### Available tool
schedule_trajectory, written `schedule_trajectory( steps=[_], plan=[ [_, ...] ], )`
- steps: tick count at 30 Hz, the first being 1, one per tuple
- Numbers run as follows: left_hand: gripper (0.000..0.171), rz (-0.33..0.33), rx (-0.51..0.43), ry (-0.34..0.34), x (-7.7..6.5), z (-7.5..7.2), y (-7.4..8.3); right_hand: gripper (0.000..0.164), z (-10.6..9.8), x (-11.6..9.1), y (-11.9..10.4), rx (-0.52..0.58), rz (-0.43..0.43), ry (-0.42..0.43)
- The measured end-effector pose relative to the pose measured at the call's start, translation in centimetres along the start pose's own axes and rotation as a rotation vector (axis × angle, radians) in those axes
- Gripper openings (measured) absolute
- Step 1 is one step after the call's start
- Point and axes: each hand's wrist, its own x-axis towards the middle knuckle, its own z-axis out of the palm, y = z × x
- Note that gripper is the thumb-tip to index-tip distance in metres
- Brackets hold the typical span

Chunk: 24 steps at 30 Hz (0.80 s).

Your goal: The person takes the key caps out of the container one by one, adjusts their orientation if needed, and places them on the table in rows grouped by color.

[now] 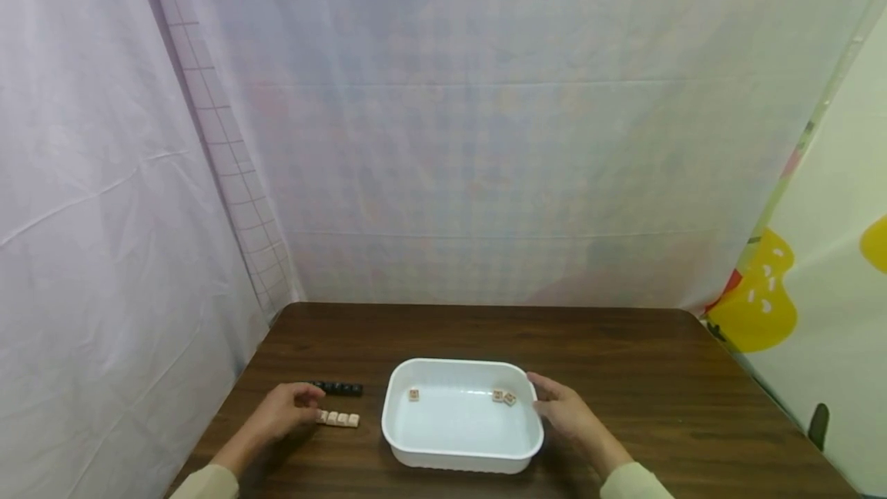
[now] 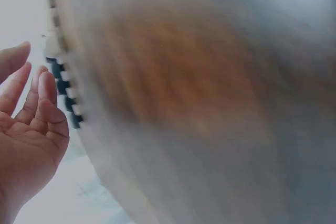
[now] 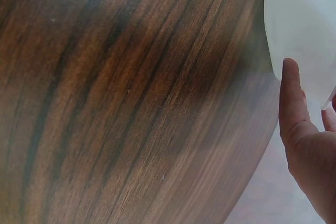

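Note:
My left hand (image 1: 286, 409) is at the left end of two short rows of small blocks, its fingers loosely bent. One row is of cream blocks (image 1: 343, 420), the other, farther back, of black blocks (image 1: 341, 389); the hand covers their left ends. In the left wrist view, thumb and fingers stand apart with nothing between them. On the right, my right hand (image 1: 570, 413) rests against the side of a white rectangular tub (image 1: 463, 457), fingers fairly straight along the wall in the right wrist view. Inside the tub lie a single tan block (image 1: 413, 395) and a pair of tan blocks (image 1: 498, 396).
A dark brown wood-grain table (image 1: 637, 345) carries everything. Behind it hangs a pale curtain (image 1: 485, 175), with a white cloth (image 1: 90, 252) down the left side. To the right is a light sheet with yellow shapes (image 1: 762, 306).

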Motion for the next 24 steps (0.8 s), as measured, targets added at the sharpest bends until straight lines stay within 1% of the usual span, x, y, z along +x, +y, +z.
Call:
schedule_trajectory(
  steps=[2, 5, 7, 10, 13, 18, 21, 24],
  plan=[
    [0.028, 0.018, -0.004, 0.012, 0.4, 0.2, 0.7, 0.054, 0.0, 0.0, 0.0, 0.008, -0.007, 0.001],
    [0.027, 0.068, -0.009, 0.018, 1.1, 0.7, 2.1, 0.053, 0.1, 0.0, 0.1, 0.022, -0.020, 0.003],
    [0.027, 0.115, -0.019, 0.013, 1.8, 1.3, 3.2, 0.053, 0.1, -0.1, 0.1, 0.039, -0.020, -0.001],
    [0.027, 0.170, -0.041, -0.001, 2.7, 2.3, 5.3, 0.053, 0.1, -0.1, 0.1, 0.062, -0.018, -0.004],
    [0.027, 0.187, -0.057, -0.021, 3.8, 3.9, 7.6, 0.052, 0.1, -0.2, 0.1, 0.067, -0.022, -0.004],
    [0.025, 0.204, -0.061, -0.069, 5.5, 7.1, 11.4, 0.053, 0.2, -0.2, 0.0, 0.061, -0.023, -0.009],
    [0.025, 0.240, -0.049, -0.103, 6.5, 9.1, 13.2, 0.053, 0.1, -0.1, -0.1, 0.057, -0.008, -0.017],
    [0.025, 0.259, -0.020, -0.134, 7.5, 11.4, 14.6, 0.054, -0.1, -0.2, -0.2, 0.027, -0.001, -0.014]
  ],
)
